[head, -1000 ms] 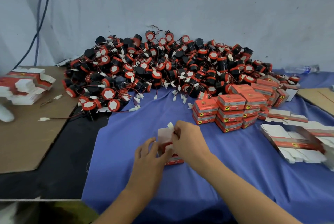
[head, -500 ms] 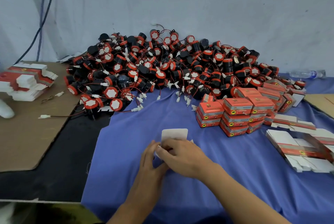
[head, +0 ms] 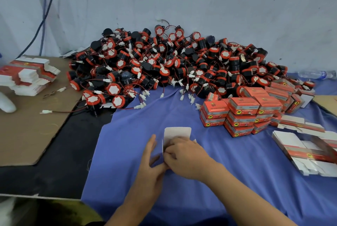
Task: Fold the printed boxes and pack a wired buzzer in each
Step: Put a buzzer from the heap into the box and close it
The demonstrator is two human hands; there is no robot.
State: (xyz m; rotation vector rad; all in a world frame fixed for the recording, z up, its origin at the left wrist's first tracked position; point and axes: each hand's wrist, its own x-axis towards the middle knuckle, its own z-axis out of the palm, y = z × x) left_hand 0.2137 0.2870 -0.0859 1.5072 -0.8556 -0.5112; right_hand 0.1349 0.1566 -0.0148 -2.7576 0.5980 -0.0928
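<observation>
Inspector: Box (head: 176,135) in work sits on the blue cloth (head: 182,198) at six o'clock, mostly hidden under the hands. Right hand (head: 184,152) curls over it, fingers gripping the top. Left hand (head: 151,160) lies straight-fingered against its nine o'clock side, bracing it and holding nothing. One white flap (head: 179,131) stands upright at the far edge.

Supervisor: Buzzer inside?

Inspector: Cannot tell; the hands cover the opening. Loose stock is the buzzer pile (head: 173,65) at twelve o'clock.

Supervisor: Risks?

Inspector: In my judgement, a wire caught under the flap as it tucks would leave the box bulging or tear the card. Uneven pressure could crease the thin panel, and the slack cloth may let the box skid.

Supervisor: Room?

Inspector: Open cloth from four to eight o'clock, and between hands and pile. Packed boxes (head: 242,112) are stacked at two o'clock, with flat blanks (head: 306,149) at three o'clock; a wide sweep right would knock them. White connectors (head: 189,98) trail off the pile toward the work. The cloth edge and cardboard sheet (head: 27,125) lie at nine o'clock.
</observation>
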